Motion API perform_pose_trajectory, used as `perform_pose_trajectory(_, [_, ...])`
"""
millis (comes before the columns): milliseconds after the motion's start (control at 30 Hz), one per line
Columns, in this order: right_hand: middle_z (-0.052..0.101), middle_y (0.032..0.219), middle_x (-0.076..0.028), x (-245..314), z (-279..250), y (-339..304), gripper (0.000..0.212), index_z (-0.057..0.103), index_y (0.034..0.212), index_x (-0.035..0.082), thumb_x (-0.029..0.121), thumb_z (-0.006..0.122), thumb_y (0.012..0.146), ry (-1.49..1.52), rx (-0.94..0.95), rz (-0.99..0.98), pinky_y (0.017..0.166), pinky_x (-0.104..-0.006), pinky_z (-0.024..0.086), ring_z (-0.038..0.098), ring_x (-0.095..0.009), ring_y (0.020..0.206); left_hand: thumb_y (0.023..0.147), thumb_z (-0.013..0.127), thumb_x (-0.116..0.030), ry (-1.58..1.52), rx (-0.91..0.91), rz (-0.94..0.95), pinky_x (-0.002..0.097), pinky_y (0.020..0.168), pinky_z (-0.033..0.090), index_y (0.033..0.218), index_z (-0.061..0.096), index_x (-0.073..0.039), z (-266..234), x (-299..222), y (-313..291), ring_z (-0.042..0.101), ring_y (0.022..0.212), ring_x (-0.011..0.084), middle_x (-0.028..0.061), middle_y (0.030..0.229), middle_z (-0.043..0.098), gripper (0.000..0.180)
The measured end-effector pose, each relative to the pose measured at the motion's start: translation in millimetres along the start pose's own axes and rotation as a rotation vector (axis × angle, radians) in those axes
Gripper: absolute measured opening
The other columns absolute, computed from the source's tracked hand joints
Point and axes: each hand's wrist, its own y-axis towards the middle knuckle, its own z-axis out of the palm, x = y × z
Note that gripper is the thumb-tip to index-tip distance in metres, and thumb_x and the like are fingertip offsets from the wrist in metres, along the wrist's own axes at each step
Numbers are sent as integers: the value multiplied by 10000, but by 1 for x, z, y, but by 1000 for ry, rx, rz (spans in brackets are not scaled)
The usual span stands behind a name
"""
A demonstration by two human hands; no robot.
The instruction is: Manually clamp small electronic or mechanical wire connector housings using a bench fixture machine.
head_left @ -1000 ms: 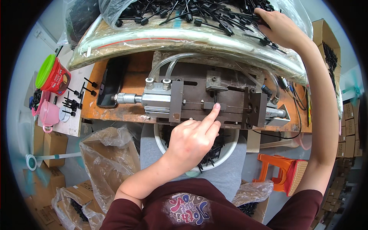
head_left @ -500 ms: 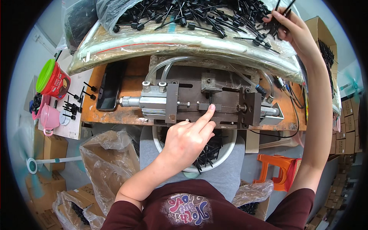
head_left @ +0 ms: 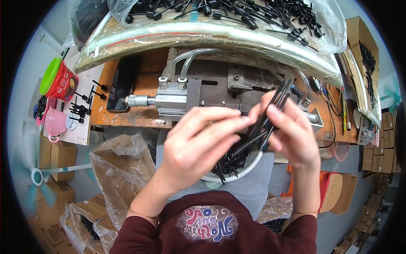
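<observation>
- The orange workbench (head_left: 144,84) runs across the middle of the view, worn and stained, with a grey metal press fixture (head_left: 237,86) bolted onto it.
- Along the far edge of the bench lies a large clear plastic bag (head_left: 237,31), heaped with loose black plastic parts (head_left: 262,10).
- A silver pneumatic cylinder (head_left: 173,99) lies sideways on the left of the fixture, with two clear hoses (head_left: 186,59) arching up from its top.
- A crumpled clear bag (head_left: 122,169) sits below the bench on the person's left, near cardboard boxes (head_left: 55,154).
- A white bowl (head_left: 243,167) sits on the person's lap just below the hands, holding more black parts.
- The left hand (head_left: 198,146) is raised in front of the fixture, its fingers extended to the right and lying close together, the tips meeting the bundle at its lower end.
- The right hand (head_left: 289,133) faces it, thumb and fingers pinching a bundle of black rods (head_left: 270,112); the bundle tilts up to the right, above the bowl and in front of the fixture.
- A red tub with a green lid (head_left: 59,80) stands at the far left, with a pink cup (head_left: 55,122) below it.
- A dark phone (head_left: 122,82) lies flat on the bench, left of the cylinder.
</observation>
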Motion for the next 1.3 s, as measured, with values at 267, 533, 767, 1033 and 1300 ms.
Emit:
perform_pose_trajectory(267, [629,953,-81,-37,2,-22,155,531,1079,22,140,582,991,122,-62,93,453,-186,337,436,-45,515,690,793,21,-105,155,-44,282,713,577,1033,757,-45,5,-5,-14,668,882,184,98,1024,666,350])
perform_pose_trajectory(533, [681,901,-146,-37,-5,-48,189,564,1066,-10,41,655,909,102,-257,-7,418,-147,374,473,-38,490,739,750,-66,349,257,51,327,777,552,991,704,-21,20,12,-21,687,868,234,106,1249,662,259])
perform_pose_trajectory(767, [690,853,-163,-41,-5,-52,262,586,1075,-39,3,713,849,118,-252,38,405,-145,400,554,-49,541,738,762,-97,477,308,26,302,656,524,980,718,-35,27,4,-12,652,692,194,100,1241,669,254])
perform_pose_trajectory(1033, [656,793,-88,-40,1,-49,340,563,1130,-29,-38,717,826,39,-337,25,388,-150,351,487,-14,506,720,790,-105,411,301,3,301,647,530,974,723,-37,22,5,-8,665,705,185,109,1180,694,271])
perform_pose_trajectory(1300, [647,908,-78,-54,1,-41,385,522,932,30,-134,785,704,72,-123,77,390,-167,364,533,-37,507,685,834,-113,-228,287,-40,319,644,542,983,747,-52,20,-5,-14,659,753,198,55,862,671,317])
